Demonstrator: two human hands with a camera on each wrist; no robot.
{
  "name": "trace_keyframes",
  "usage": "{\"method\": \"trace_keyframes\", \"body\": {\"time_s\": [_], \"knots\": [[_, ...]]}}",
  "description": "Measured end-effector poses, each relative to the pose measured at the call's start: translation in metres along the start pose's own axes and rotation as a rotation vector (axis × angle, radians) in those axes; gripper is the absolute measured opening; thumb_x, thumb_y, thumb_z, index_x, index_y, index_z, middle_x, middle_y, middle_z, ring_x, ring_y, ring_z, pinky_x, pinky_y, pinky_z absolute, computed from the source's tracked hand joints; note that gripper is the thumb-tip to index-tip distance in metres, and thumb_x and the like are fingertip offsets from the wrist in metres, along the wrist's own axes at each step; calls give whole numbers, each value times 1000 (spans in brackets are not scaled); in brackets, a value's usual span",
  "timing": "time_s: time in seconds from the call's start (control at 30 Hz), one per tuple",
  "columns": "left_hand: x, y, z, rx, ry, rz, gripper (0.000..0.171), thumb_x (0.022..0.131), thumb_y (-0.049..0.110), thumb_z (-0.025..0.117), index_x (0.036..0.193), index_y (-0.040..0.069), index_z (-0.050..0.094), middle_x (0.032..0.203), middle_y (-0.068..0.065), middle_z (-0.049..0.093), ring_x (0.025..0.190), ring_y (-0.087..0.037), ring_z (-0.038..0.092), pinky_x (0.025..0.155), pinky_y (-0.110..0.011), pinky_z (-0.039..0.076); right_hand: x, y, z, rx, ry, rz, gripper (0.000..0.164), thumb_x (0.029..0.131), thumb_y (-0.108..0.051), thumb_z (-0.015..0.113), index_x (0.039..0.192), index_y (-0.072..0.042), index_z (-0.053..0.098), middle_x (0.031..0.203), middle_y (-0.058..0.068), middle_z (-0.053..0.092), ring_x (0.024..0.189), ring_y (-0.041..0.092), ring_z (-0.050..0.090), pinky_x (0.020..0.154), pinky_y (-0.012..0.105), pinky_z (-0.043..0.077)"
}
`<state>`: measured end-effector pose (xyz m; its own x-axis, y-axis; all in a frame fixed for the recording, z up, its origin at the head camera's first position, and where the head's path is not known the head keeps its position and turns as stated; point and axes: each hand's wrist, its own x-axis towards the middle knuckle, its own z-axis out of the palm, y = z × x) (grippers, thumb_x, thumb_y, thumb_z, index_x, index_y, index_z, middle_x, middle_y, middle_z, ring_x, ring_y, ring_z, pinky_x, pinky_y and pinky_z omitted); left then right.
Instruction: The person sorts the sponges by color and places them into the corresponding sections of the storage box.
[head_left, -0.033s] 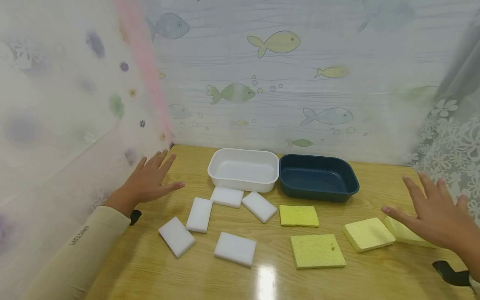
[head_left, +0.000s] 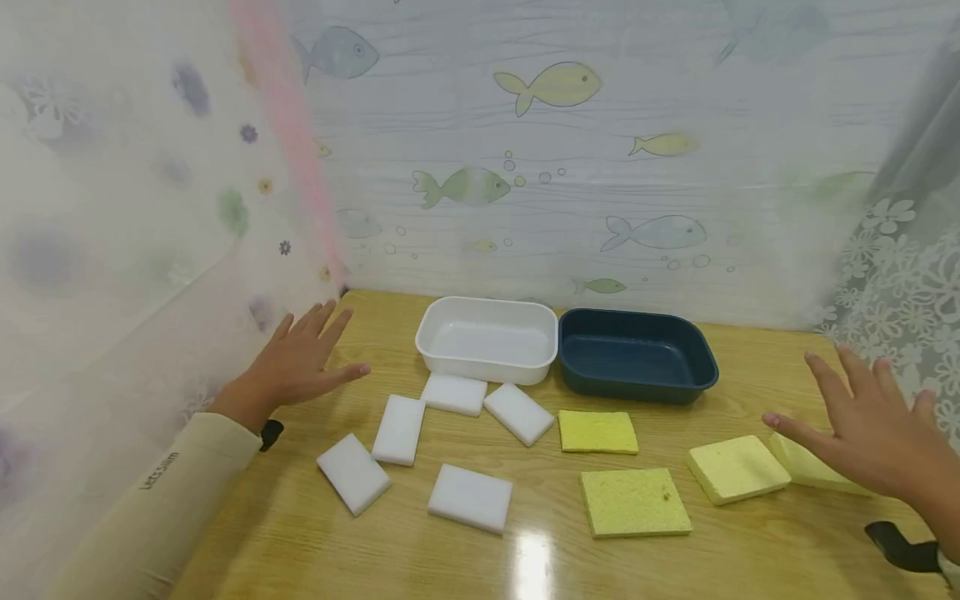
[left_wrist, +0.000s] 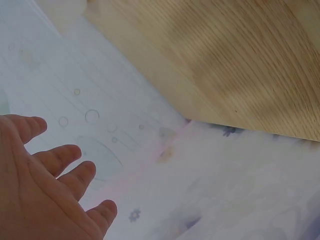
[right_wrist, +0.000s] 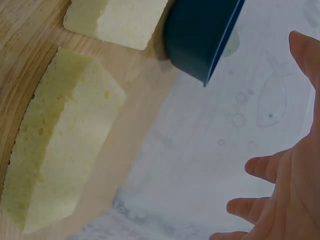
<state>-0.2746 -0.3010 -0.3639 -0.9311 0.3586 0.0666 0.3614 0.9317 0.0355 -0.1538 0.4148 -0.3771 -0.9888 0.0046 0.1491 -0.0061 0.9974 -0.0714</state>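
Observation:
My left hand (head_left: 294,363) hovers over the table's left side, fingers spread and holding nothing. Closest to it are white sponge blocks: one tilted block (head_left: 354,473), an upright-lying one (head_left: 399,429) and others toward the middle. On the right, my right hand (head_left: 873,429) is also spread and empty, partly covering a pale yellow sponge (head_left: 813,467) in the head view. That sponge shows fully in the right wrist view as a thick yellow block (right_wrist: 65,142). Another thick yellow sponge (head_left: 738,469) lies just left of it. Two flatter yellow sponges (head_left: 597,432) (head_left: 635,502) lie nearer the middle.
A white tub (head_left: 487,371) and a dark blue tub (head_left: 637,388) stand side by side at the back of the wooden table (head_left: 390,550), nothing visible inside either. A fish-print curtain (head_left: 450,108) hangs behind; more sheeting (head_left: 135,208) borders the left.

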Motion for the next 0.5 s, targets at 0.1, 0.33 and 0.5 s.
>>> {"method": "trace_keyframes", "body": {"time_s": [0.1, 0.33, 0.5], "knots": [[0, 0, -1, 2, -3, -2, 105, 94, 81, 44, 168, 16, 8, 173, -21, 9, 157, -47, 14, 121, -74, 3, 0, 0, 2, 4, 1, -2, 118, 91, -74, 60, 164, 2, 6, 165, 37, -11, 141, 73, -6, 95, 94, -6], [0, 3, -3, 7, 2, -5, 105, 94, 81, 45, 168, 15, 9, 173, -21, 11, 156, -46, 17, 120, -74, 4, 1, 0, 3, 27, -11, -17, 117, 92, -72, 61, 164, 2, 6, 165, 36, -15, 139, 75, -7, 93, 95, -5], [3, 6, 1, -18, 8, 5, 105, 94, 80, 46, 168, 12, 13, 171, -24, 16, 154, -48, 23, 120, -74, 9, 1, -8, 1, 24, -24, -54, 115, 92, -71, 62, 163, 3, 10, 164, 39, -10, 135, 79, -1, 88, 97, 2]]}}
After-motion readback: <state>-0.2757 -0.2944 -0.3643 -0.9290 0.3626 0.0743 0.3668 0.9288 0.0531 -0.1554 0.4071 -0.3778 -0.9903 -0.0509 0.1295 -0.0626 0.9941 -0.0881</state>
